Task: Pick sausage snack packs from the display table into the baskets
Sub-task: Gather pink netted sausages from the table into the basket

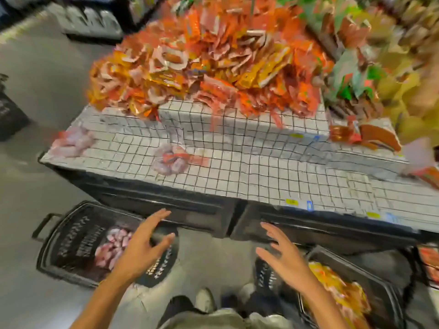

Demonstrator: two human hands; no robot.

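Observation:
A big heap of orange and yellow sausage snack packs (204, 65) covers the back of the gridded display table (249, 176). Two pinkish packs lie apart on the table: one near its middle (171, 160), one at its left corner (71, 142). On the floor at the left stands a black basket (59, 245) holding pink packs (112, 248). A second black basket (380, 281) at the right holds yellow and orange packs (337, 288). My left hand (145, 243) hovers over the left basket, fingers spread and empty. My right hand (282, 252) hangs open beside the right basket.
Green and yellow packets (370, 74) pile up on the right side of the table. A brown sausage-shaped pack (377, 136) lies at the right edge. Dark shelving (95, 20) stands at the back left. My shoes (206, 300) are on the grey floor between the baskets.

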